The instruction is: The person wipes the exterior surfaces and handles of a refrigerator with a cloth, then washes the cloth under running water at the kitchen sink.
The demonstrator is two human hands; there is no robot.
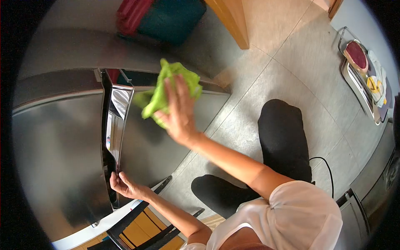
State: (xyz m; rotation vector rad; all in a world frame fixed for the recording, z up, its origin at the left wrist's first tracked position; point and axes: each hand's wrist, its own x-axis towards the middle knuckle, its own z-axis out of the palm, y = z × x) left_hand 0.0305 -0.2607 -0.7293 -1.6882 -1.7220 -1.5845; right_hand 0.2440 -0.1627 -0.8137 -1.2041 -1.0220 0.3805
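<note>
At the left, my left hand [129, 187] has its fingers closed on the lower end of a long dark handle [106, 146] on a large grey metallic door [62, 154]. A bright green cloth [179, 75] is in my right hand [179, 114], whose fingers lie over it. The cloth is over the upper part of the metallic front, to the right of the handle. Its edges are blurred, and whether it touches the surface cannot be told.
Below my left hand stands a dark-framed chair or stool [129, 225]. A wooden leg [233, 25] is at the top. At the right, a metal rack [354, 83] holds a red-topped item and a cloth. A black cable [329, 166] lies near my knee.
</note>
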